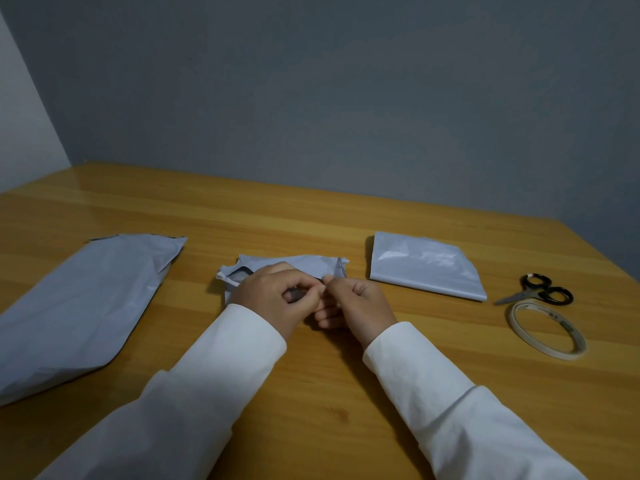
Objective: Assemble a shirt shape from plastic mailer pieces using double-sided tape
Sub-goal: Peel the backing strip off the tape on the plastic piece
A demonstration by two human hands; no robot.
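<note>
Mailer pieces are lying in three places on the wooden table (pixel 311 393), listed here from largest to smallest. Long piece (pixel 79 303): stretching from 9 o'clock toward 7 o'clock, flat and untouched, well apart from the hands. Folded piece (pixel 426 268): resting at 2 o'clock, near the scissors (pixel 540 291) and the tape roll (pixel 547 329), which are lying at 3 o'clock just beside each other. Small piece (pixel 294 266): sitting at the centre, partly under both hands, with a dark inner layer showing at its left end.

Left hand (pixel 273 299): fingers are curling, thumb and forefinger pinching something tiny at the near edge of the small piece. Right hand (pixel 356 303): likewise curling, its fingertips (pixel 329 280) meeting the left hand's at the same spot. What exactly is being pinched is too small to tell; judging by the task, it is probably a tape liner or a strip of tape being worked at the edge.

To do this step well, the person should probably be keeping the small piece flat against the table, pulling slowly along the edge, and avoiding creases in the thin plastic before joining it to another piece.
</note>
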